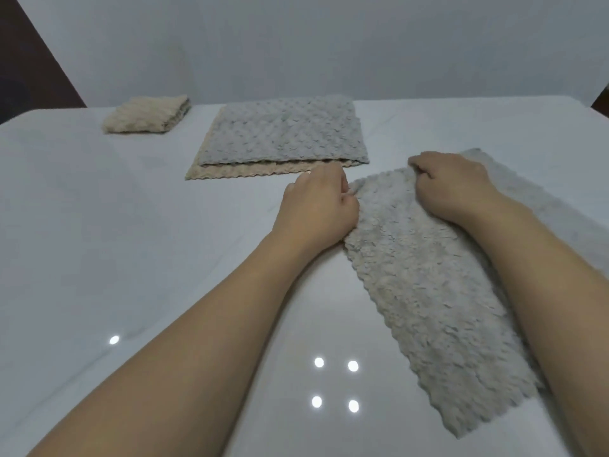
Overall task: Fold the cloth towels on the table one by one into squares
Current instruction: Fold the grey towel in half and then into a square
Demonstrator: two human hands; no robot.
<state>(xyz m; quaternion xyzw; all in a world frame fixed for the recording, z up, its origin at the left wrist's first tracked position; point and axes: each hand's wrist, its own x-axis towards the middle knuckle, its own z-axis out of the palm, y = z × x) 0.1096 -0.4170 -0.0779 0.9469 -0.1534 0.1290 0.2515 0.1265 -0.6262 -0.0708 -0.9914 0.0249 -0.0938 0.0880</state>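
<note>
A grey bumpy cloth towel (425, 285) lies folded lengthwise as a long strip on the right of the white table, running from near me toward the far right. My left hand (318, 206) pinches its far left corner. My right hand (451, 183) grips the far edge a little to the right. Part of the towel's lower layer (560, 209) shows beyond my right forearm. Behind my hands, a flat stack has a grey towel (283, 131) lying on a beige towel (244, 171). A beige towel (148, 115) folded into a small square sits at the far left.
The glossy white table (115, 242) reflects several ceiling lights near its front. A plain grey wall (296, 44) rises behind the table's far edge, with a dark panel (29, 61) at the far left.
</note>
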